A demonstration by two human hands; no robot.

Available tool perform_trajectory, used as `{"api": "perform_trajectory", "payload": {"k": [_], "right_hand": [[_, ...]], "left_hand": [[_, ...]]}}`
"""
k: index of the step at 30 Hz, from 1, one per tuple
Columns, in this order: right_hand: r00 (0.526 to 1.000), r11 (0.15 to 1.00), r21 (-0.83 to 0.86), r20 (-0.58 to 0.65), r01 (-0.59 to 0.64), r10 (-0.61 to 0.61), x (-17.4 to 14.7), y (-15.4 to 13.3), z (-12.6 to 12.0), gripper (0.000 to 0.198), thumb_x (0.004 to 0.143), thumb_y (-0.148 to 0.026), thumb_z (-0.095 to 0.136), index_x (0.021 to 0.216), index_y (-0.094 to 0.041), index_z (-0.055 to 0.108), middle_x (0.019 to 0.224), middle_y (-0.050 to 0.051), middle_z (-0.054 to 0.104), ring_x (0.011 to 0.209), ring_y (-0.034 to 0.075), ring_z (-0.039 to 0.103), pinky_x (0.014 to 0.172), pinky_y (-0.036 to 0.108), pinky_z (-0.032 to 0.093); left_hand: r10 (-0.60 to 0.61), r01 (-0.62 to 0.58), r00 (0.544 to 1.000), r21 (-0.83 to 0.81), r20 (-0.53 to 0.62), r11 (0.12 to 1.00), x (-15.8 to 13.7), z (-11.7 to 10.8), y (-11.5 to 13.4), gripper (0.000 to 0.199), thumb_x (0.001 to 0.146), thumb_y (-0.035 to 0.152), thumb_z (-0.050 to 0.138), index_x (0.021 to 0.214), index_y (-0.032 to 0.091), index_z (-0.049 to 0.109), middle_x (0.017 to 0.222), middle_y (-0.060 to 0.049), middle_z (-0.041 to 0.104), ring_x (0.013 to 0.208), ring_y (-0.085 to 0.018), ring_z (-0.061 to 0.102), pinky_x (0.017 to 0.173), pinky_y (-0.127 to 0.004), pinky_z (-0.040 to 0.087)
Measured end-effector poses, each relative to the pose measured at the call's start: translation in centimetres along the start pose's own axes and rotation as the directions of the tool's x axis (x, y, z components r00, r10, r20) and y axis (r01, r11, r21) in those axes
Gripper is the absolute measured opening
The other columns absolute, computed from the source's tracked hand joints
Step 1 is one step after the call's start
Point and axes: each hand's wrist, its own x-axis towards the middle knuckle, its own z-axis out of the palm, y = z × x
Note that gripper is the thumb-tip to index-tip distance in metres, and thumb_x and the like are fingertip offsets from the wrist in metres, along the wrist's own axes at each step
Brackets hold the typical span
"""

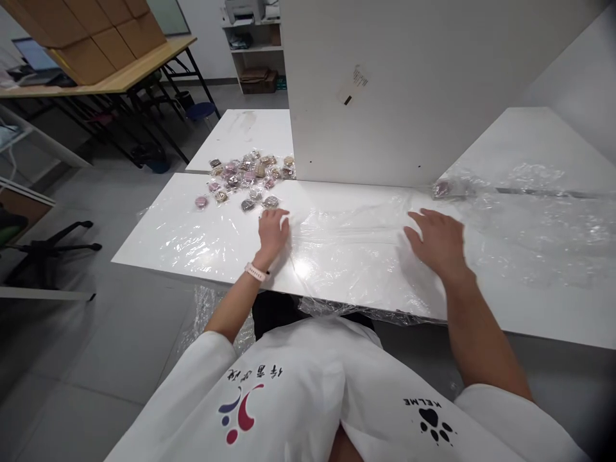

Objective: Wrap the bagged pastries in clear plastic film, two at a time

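Note:
Clear plastic film (346,234) lies wrinkled over the white table in front of me. My left hand (273,232), with a pink-banded watch on the wrist, rests at the film's left part, thumb apart from the fingers. On the right, my right hand (437,242) is over the film with its fingers spread. Neither hand visibly grips anything. Just beyond my left hand sits a loose pile of small round items in clear wrappers (248,173), pink, grey and beige. One more wrapped item (441,188) lies past my right hand near the panel.
A tall white panel (366,128) stands across the back of the white table (337,199). Bubble-like clear plastic (539,237) spreads over the right side. Plastic hangs below the front edge. Further off are cardboard boxes (103,48) on a desk, a blue stool (201,111) and a shelf.

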Motion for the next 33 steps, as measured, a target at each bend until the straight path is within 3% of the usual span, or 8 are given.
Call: {"api": "perform_trajectory", "payload": {"k": [2, 5, 9, 12, 16, 22, 29, 33], "right_hand": [[0.996, 0.993, 0.1, 0.048, 0.069, -0.074, 0.1, -4.3, 0.8, 0.057, 0.102, -0.053, 0.023, 0.148, -0.028, 0.046, 0.152, 0.006, 0.048, 0.141, 0.03, 0.041, 0.115, 0.055, 0.034], [0.967, 0.979, 0.145, 0.191, 0.143, -0.17, -0.3, -9.1, 3.9, 0.061, 0.101, -0.059, 0.02, 0.153, -0.033, 0.037, 0.162, 0.001, 0.032, 0.149, 0.03, 0.028, 0.118, 0.056, 0.029], [0.953, 0.981, 0.131, 0.249, 0.142, -0.171, 0.3, -10.2, 7.5, 0.065, 0.101, -0.06, 0.011, 0.156, -0.033, 0.033, 0.166, 0.001, 0.02, 0.154, 0.025, 0.015, 0.123, 0.053, 0.017], [0.965, 0.991, 0.116, 0.246, 0.061, -0.088, 2.3, -9.5, 8.3, 0.067, 0.101, -0.06, 0.008, 0.157, -0.032, 0.032, 0.167, 0.001, 0.018, 0.154, 0.023, 0.013, 0.123, 0.053, 0.014], [0.964, 0.994, 0.111, 0.264, -0.016, -0.014, 5.4, -9.5, 8.5, 0.069, 0.1, -0.061, 0.009, 0.158, -0.03, 0.029, 0.167, 0.003, 0.015, 0.155, 0.024, 0.01, 0.124, 0.054, 0.011], [0.965, 0.991, 0.118, 0.262, -0.054, 0.022, 6.9, -9.9, 9.2, 0.07, 0.099, -0.061, 0.008, 0.158, -0.03, 0.029, 0.168, 0.003, 0.013, 0.155, 0.026, 0.007, 0.124, 0.055, 0.008], [0.968, 0.992, 0.115, 0.251, -0.047, 0.017, 6.8, -9.9, 9.2, 0.071, 0.099, -0.061, 0.006, 0.158, -0.03, 0.028, 0.168, 0.002, 0.014, 0.155, 0.026, 0.008, 0.124, 0.055, 0.008], [0.967, 0.992, 0.109, 0.253, -0.056, 0.026, 6.8, -10.0, 9.1, 0.069, 0.099, -0.06, 0.008, 0.158, -0.03, 0.029, 0.168, 0.001, 0.015, 0.155, 0.026, 0.009, 0.124, 0.055, 0.009]], "left_hand": [[-0.064, 0.067, 0.998, 0.112, -0.024, 0.991, 2.7, -0.2, -1.3, 0.041, 0.095, 0.025, 0.049, 0.135, 0.018, 0.057, 0.147, -0.014, 0.05, 0.142, -0.035, 0.038, 0.113, -0.054, 0.035], [-0.087, 0.059, 0.983, 0.17, 0.161, 0.984, 5.6, -0.1, -3.2, 0.065, 0.092, 0.04, 0.057, 0.151, 0.019, 0.039, 0.163, -0.016, 0.025, 0.151, -0.042, 0.016, 0.117, -0.061, 0.024], [0.05, -0.097, 0.951, 0.14, 0.304, 0.985, 5.6, 0.5, -5.0, 0.074, 0.091, 0.048, 0.058, 0.155, 0.02, 0.032, 0.164, -0.016, 0.022, 0.15, -0.04, 0.019, 0.117, -0.055, 0.026], [0.135, -0.177, 0.967, 0.185, 0.217, 0.967, 4.0, 0.8, -5.4, 0.056, 0.094, 0.041, 0.053, 0.147, 0.024, 0.045, 0.153, -0.014, 0.041, 0.135, -0.036, 0.04, 0.109, -0.049, 0.037], [0.106, -0.127, 0.991, 0.329, 0.081, 0.936, 2.5, 1.0, -5.2, 0.038, 0.098, 0.029, 0.041, 0.131, 0.021, 0.059, 0.121, -0.016, 0.06, 0.114, -0.034, 0.05, 0.094, -0.046, 0.044], [0.001, 0.003, 1.0, 0.351, -0.011, 0.936, 2.4, 0.6, -5.5, 0.033, 0.096, 0.027, 0.043, 0.123, 0.02, 0.061, 0.114, -0.017, 0.058, 0.108, -0.033, 0.051, 0.077, -0.039, 0.047], [-0.072, 0.091, 0.994, 0.294, -0.077, 0.952, 2.3, -0.5, -6.8, 0.035, 0.09, 0.023, 0.055, 0.124, 0.022, 0.062, 0.12, -0.015, 0.056, 0.101, -0.03, 0.06, 0.075, -0.037, 0.049], [-0.076, 0.103, 0.986, 0.182, -0.151, 0.978, 2.2, -1.8, -5.0, 0.032, 0.091, 0.021, 0.056, 0.122, 0.022, 0.065, 0.117, -0.013, 0.057, 0.091, -0.023, 0.065, 0.071, -0.033, 0.049]]}}
